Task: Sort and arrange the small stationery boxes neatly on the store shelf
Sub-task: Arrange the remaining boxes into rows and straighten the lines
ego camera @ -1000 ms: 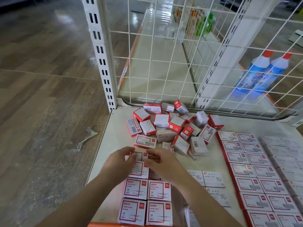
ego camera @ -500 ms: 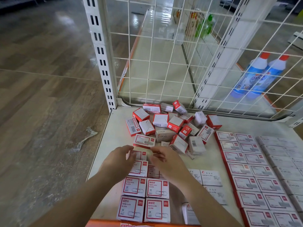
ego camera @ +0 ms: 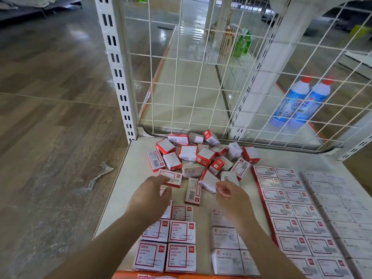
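Observation:
A loose pile of small red-and-white stationery boxes [ego camera: 201, 158] lies at the back of the white shelf [ego camera: 132, 178]. Nearer me, red-bordered paper clip boxes [ego camera: 173, 232] stand in two neat columns, with white paper clip boxes [ego camera: 225, 238] beside them. Long rows of flat boxes [ego camera: 285, 198] fill the right side. My left hand [ego camera: 149, 196] reaches forward with straight fingers, its tips at a flat red-bordered box [ego camera: 173, 177]. My right hand [ego camera: 233, 196] is blurred and loosely curled, holds nothing I can see, and sits just below a tilted white box [ego camera: 209, 182]. Between the hands lies a box with its barcode up [ego camera: 193, 191].
A white wire mesh panel [ego camera: 201, 77] closes the shelf's back, with a slotted white post [ego camera: 118, 77] at its left corner. Two blue bottles [ego camera: 298, 101] stand behind the mesh. Wooden floor with a crumpled scrap [ego camera: 100, 174] lies left. The shelf's front edge is orange [ego camera: 161, 275].
Both hands left the top of the paper clip columns and moved apart. The left went forward to the pile's edge, the right swung to the right.

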Motion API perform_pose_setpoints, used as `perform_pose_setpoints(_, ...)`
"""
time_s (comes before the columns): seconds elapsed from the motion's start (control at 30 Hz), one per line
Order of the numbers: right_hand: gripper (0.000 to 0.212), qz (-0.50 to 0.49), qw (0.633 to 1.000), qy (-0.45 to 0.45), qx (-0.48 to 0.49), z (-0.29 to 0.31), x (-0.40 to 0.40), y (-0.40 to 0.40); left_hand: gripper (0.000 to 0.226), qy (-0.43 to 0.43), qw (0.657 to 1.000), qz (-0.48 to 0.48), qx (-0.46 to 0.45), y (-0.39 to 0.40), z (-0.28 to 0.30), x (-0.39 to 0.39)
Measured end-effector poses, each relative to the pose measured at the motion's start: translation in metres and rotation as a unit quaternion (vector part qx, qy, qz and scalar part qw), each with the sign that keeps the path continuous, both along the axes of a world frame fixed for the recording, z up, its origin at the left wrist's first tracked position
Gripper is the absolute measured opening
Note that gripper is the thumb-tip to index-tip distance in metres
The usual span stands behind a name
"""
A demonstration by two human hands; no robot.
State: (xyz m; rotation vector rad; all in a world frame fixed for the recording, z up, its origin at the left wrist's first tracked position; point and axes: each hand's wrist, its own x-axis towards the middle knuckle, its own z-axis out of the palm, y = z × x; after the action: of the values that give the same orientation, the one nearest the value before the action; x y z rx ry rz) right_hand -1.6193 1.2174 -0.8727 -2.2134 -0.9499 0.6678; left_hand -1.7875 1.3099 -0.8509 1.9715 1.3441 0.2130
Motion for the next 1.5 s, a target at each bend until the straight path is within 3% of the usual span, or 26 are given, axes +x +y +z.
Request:
perform_pose_setpoints(0.23, 0.041, 0.087, 0.992, -0.089, 0.025, -0.004, -0.002, 0.002, 0.039, 0.077, 0.992, -0.087, 0.048, -0.006, -0.006, 0.004)
perform_pose_setpoints(0.57, 0.055, 0.116, 0.985, -0.129, -0.022, -0.01, 0.0, 0.03, 0.044, 0.08, 0.993, -0.081, 0.026, -0.001, -0.013, 0.002)
perform_pose_setpoints(0.8, 0.039, 0.122, 0.98, -0.157, -0.018, -0.015, -0.003, 0.036, 0.044, 0.056, 0.996, -0.075, -0.01, 0.0, -0.012, -0.002)
perform_pose_setpoints(1.1, 0.025, 0.047, 0.991, -0.062, 0.113, 0.003, 0.003, 0.014, 0.036, -0.011, 0.999, -0.02, -0.03, -0.001, -0.005, -0.005)
perform_pose_setpoints(1.37, 0.037, 0.045, 0.971, 0.181, 0.151, 0.03, -0.001, -0.011, 0.031, -0.102, 0.991, -0.03, -0.077, -0.011, 0.006, 0.0)
perform_pose_setpoints(1.5, 0.039, 0.076, 0.955, 0.228, 0.175, 0.032, -0.012, -0.012, 0.027, -0.155, 0.976, -0.037, -0.15, -0.015, 0.01, 0.009)
